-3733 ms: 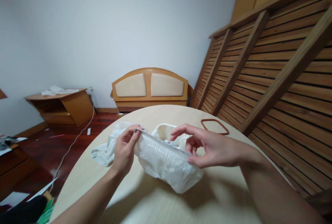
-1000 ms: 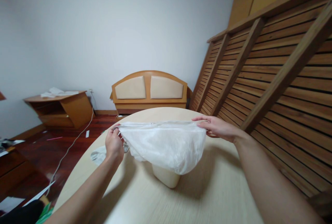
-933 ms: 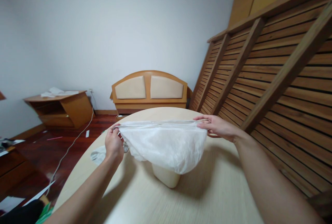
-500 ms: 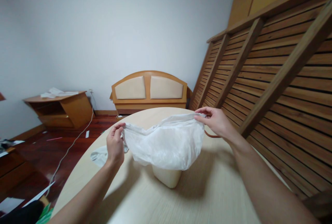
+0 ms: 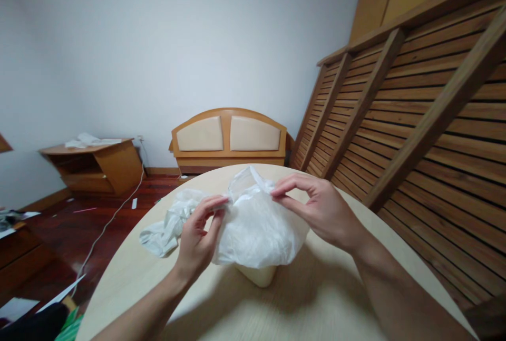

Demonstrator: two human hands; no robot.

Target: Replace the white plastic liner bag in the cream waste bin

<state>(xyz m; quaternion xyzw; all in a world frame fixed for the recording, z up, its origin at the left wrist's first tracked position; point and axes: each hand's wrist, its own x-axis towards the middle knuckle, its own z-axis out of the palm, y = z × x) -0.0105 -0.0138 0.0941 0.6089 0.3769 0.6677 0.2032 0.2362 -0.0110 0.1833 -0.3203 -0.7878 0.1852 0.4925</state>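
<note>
Inward of the far edge of the tabletop (image 5: 122, 272), a white plastic bag (image 5: 261, 233) hangs over a cream container (image 5: 259, 276), pinched between closed fingers (image 5: 293, 182) of the left hand (image 5: 196, 238) and right hand (image 5: 322, 212).

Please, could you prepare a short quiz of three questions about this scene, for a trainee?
1. What do the left hand and the right hand both hold?
a) a cord
b) a thin white bag
c) a pink stick

2. True or false: the slatted wooden panel stands on the person's left.

3. Complete: crumpled white plastic lies on the round table, to the ___ of the cream container.

Key: 1. b; 2. false; 3. left.
</note>
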